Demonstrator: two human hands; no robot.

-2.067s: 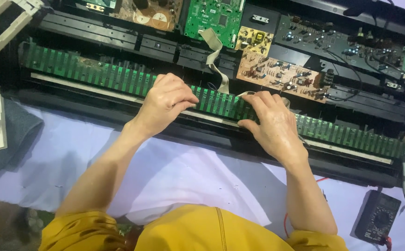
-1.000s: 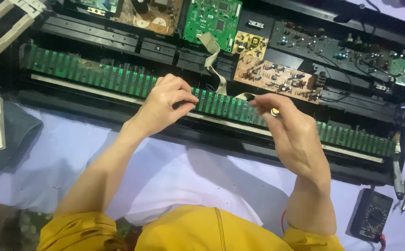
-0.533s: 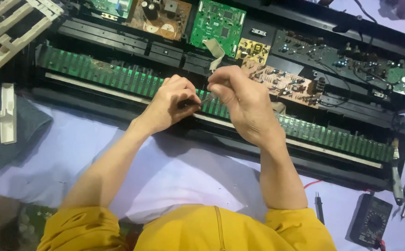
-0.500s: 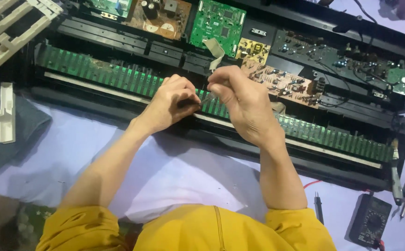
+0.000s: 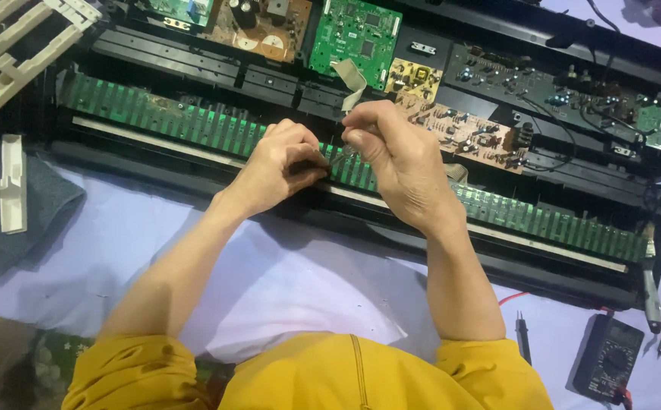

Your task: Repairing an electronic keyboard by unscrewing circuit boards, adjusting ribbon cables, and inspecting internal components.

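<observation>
hands (image 5: 281, 168) (image 5: 399, 159) pinch together over green contact strip (image 5: 194, 125) inside keyboard case (image 5: 573, 285).

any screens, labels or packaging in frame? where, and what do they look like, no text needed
Multimeter: lower right on the pale cloth, dark rectangular body; its face is too dim to tell a display.
Label patches: none clear on the green circuit board or the brown circuit board.
Packages and signs: none in view.
Left hand and right hand meet over the long green contact strip.
</observation>
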